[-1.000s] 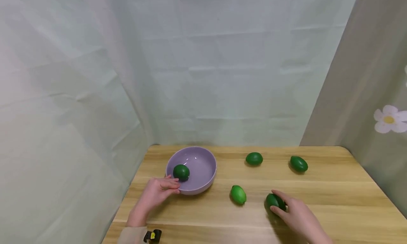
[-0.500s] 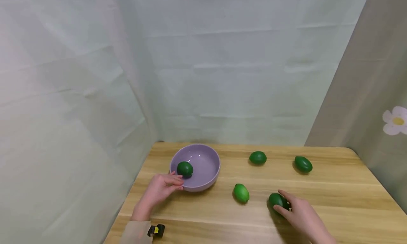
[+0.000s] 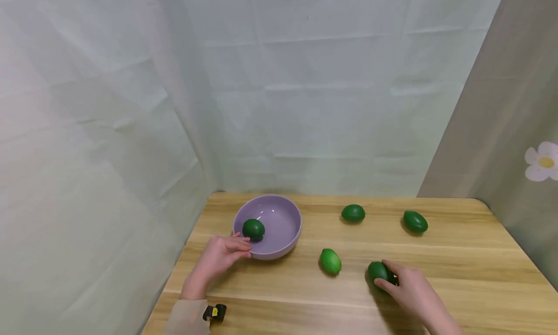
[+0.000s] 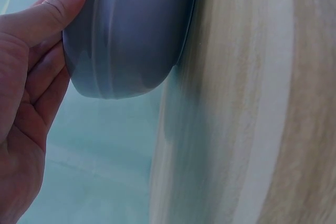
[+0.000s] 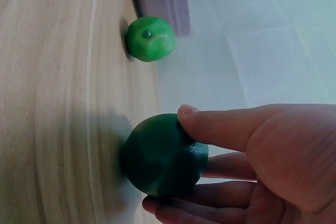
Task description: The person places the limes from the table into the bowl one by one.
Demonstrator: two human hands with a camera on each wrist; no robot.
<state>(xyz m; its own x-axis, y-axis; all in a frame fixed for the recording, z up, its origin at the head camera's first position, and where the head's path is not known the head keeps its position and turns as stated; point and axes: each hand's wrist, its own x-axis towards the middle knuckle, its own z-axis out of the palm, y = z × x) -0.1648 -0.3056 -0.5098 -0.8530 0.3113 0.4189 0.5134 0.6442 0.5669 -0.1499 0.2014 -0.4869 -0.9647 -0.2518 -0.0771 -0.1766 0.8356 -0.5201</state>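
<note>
A purple bowl (image 3: 283, 228) stands at the back left of the wooden table, with one dark green fruit (image 3: 254, 229) lying inside it. My left hand (image 3: 223, 253) pinches the bowl's near-left rim; in the left wrist view the thumb (image 4: 58, 11) lies against the outer wall and the fingers go over the edge. At the front right, my right hand (image 3: 409, 287) holds another dark green, avocado-like fruit (image 5: 163, 156) between thumb and fingers, low over the tabletop. Between bowl and right hand lies a bright green lime (image 3: 331, 262).
Two more dark green fruits lie towards the back, one right of the bowl (image 3: 353, 213) and one farther right (image 3: 415, 222). Pale cloth (image 3: 314, 107) hangs behind and left of the table (image 3: 279, 296). A black strap piece (image 3: 215, 312) sits at the left cuff.
The whole scene has shifted slightly in the head view as the camera moved. Both hands keep their places, the left at the bowl's rim and the right at the dark green fruit.
</note>
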